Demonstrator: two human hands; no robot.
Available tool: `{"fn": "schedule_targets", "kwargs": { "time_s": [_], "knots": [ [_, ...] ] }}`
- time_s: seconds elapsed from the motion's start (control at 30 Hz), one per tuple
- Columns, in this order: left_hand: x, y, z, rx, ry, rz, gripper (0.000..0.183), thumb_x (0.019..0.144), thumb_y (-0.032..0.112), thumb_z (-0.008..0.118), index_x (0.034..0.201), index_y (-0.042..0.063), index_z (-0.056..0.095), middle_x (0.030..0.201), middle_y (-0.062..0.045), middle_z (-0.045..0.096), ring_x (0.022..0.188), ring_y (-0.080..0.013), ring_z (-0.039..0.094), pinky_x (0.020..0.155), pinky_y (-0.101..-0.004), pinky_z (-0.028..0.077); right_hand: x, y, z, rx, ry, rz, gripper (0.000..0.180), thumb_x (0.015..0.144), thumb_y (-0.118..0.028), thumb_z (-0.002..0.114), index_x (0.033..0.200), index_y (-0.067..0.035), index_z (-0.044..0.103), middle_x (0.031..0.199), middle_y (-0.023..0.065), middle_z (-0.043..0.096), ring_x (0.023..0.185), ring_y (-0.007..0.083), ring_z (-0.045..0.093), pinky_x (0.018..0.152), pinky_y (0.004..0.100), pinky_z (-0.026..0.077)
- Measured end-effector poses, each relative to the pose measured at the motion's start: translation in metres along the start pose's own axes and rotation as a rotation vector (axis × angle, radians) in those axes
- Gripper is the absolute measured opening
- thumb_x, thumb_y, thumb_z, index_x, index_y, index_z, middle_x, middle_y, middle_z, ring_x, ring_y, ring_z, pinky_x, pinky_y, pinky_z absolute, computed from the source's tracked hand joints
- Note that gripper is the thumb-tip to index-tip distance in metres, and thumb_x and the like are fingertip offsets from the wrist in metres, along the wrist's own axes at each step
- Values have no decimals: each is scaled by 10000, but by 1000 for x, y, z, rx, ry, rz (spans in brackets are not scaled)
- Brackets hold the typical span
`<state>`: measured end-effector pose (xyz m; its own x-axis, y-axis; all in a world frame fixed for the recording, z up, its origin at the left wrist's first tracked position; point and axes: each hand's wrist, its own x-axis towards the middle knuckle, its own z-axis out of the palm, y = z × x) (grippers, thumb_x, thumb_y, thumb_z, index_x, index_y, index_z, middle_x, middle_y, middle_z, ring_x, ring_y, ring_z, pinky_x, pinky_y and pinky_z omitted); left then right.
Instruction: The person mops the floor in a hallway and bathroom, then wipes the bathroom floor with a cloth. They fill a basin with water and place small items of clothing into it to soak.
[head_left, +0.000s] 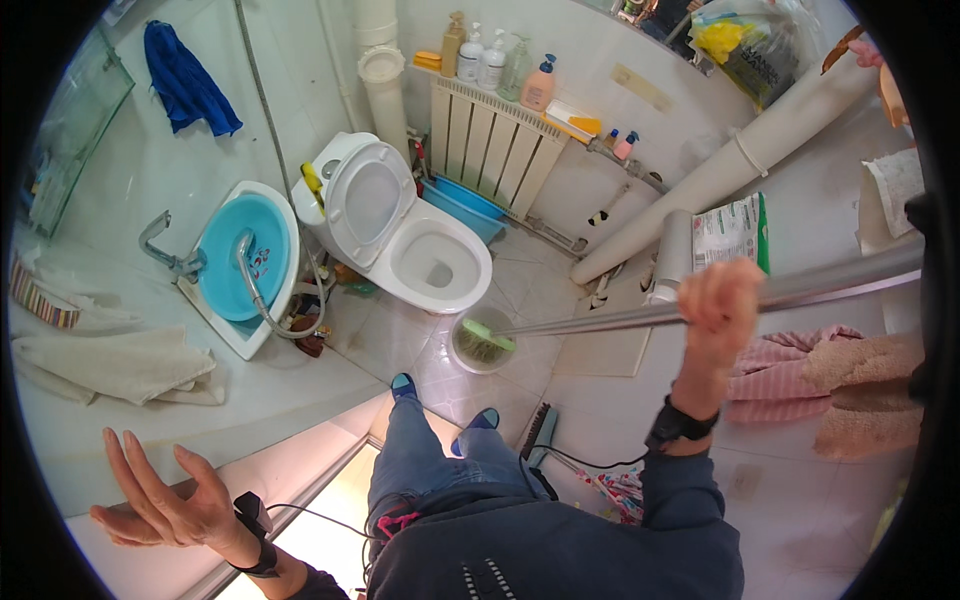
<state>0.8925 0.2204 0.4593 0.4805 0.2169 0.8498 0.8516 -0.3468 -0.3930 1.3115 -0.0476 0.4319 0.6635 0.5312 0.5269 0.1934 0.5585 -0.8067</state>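
Note:
My right hand (716, 296), a strap around its wrist, is closed around a long metal mop pole (600, 322). The pole slants down leftward to a light green mop head (487, 336) inside a round pale bucket (482, 367) on the floor, just in front of the toilet (441, 266). How far the mop's strands reach down is partly hidden by the green head. My left hand (169, 499) is raised at lower left with fingers spread and nothing in it. Beyond it a beige cloth (124, 367) lies on the white counter (292, 382).
A corner sink (259, 341) holds a turquoise basin (225, 285) with a shower hose (259, 300) in it. Pump bottles (491, 64) stand along the radiator (487, 135). A teal brush (541, 435) lies by my feet. Towels (817, 375) hang at right; a cable runs from each wrist strap.

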Motion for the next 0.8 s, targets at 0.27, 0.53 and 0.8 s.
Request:
{"fn": "schedule_targets", "kwargs": {
  "time_s": [0.27,0.53,0.8],
  "knots": [
    [-1,-2,0,-57,32,22,341,848,239,652,1150,82,666,1182,-7,677,1377,-321,304,1057,-445,236,6,-80,30,-39,-56,-200,330,1011,-295,431,736,-121,380,468,-62,343,342,70,288,392,231,306],
    [-6,-4,2,-103,-20,33,311,857,230,626,1112,55,662,1163,-73,682,1400,-364,272,1112,-493,163,-7,-5,23,-78,-6,-134,297,1002,-205,463,733,-103,388,519,-24,384,390,67,310,399,249,268],
    [2,2,2,-155,105,104,332,858,205,682,1152,51,660,1199,-90,663,1377,-321,321,1088,-456,231,-11,54,24,-92,115,-113,263,978,-95,496,734,-77,401,535,-20,374,401,66,287,403,240,249]
  ]
}}
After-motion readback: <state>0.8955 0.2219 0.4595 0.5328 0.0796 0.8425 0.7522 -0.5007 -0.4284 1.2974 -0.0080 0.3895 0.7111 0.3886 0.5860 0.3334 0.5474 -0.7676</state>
